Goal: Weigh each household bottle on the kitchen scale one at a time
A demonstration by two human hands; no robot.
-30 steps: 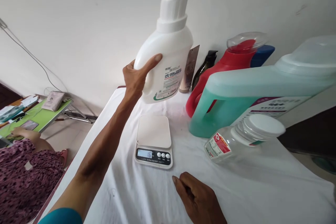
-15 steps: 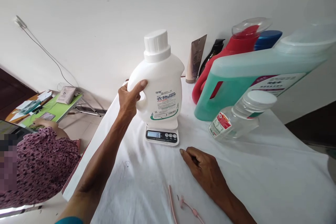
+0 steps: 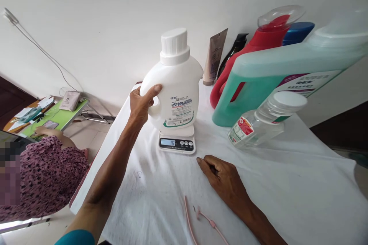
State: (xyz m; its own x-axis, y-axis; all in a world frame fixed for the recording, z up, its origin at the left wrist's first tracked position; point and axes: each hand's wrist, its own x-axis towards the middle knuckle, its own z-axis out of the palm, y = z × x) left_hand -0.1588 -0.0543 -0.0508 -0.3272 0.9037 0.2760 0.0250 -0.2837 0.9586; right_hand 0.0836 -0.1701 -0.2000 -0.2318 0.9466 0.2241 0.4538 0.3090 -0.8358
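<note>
- The left hand [image 3: 141, 101] grips the handle of the white bottle [image 3: 175, 92], which stands upright on the scale [image 3: 177, 142].
- The right hand [image 3: 224, 178] rests on the cloth [image 3: 287, 191], fingers curled, holding nothing.
- Risk: the bottle is wider than the scale; if released off-centre it may tip.
- The hand's weight may falsify the reading.

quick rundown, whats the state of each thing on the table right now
white detergent bottle: upright on the scale, cap on, held at the handle
left hand: fingers closed on the bottle handle
right hand: resting on the white cloth, holding nothing
kitchen scale: on, display lit
clear jar: lying tilted, white lid on
green jug: capped, part full of green liquid
red jug: clear cap on
</note>
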